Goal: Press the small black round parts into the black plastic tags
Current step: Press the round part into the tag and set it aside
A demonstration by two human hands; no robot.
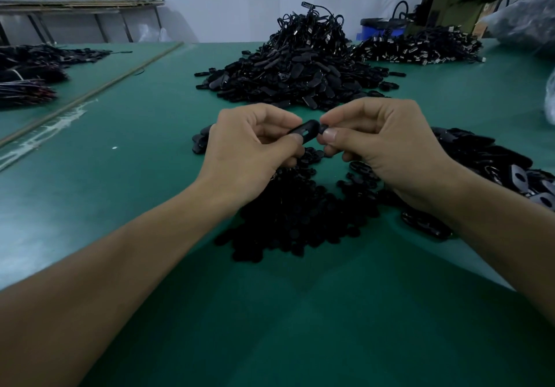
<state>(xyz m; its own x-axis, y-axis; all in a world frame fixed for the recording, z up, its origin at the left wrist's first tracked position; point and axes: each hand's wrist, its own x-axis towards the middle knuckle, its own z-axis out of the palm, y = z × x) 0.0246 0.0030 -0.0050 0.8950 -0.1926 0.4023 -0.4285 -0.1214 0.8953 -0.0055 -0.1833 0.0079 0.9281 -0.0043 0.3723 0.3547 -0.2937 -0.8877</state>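
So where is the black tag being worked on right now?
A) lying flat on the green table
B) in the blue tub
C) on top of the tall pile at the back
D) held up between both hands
D: the black tag is pinched by the left hand, with the right hand at its other end, above the green table.

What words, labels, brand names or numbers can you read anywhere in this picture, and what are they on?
No text can be read anywhere in this view.
Black tag held between the left hand and right hand: no marking visible.
Piles of black parts on the green table: no print visible.
Machine at the back right: any labels are too small and blurred to read.
Blue container: no legible label.
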